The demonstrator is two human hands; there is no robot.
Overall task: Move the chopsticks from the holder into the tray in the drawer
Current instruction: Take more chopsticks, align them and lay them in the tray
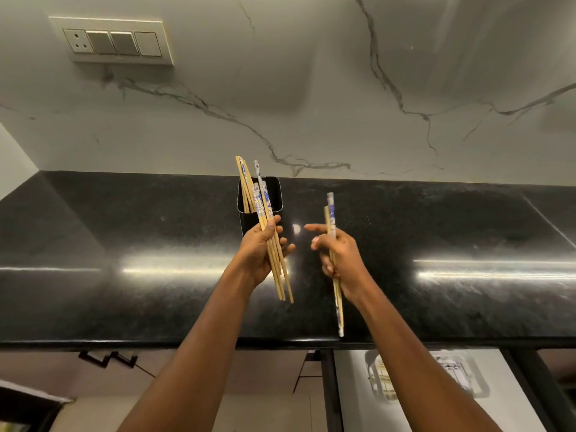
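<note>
Fingers of the left hand point(260, 254) are wrapped round a bundle of chopsticks point(274, 260), and the right hand point(338, 258) pinches its own pair point(335, 269) with the index finger sticking out; both lots are already clear of the black holder point(274, 194), long axes running roughly toward and away from the body. More sticks point(246, 188) stand in the holder just behind the left hand, so that hand's nearer; the drawer tray point(386, 377) sits down below the counter edge point(187, 339), closer to the right hand. Sticks look like plain light wood with blue-and-white patterned tops, thin and slippery-ish; the counter's glossy speckled black stone.
</note>
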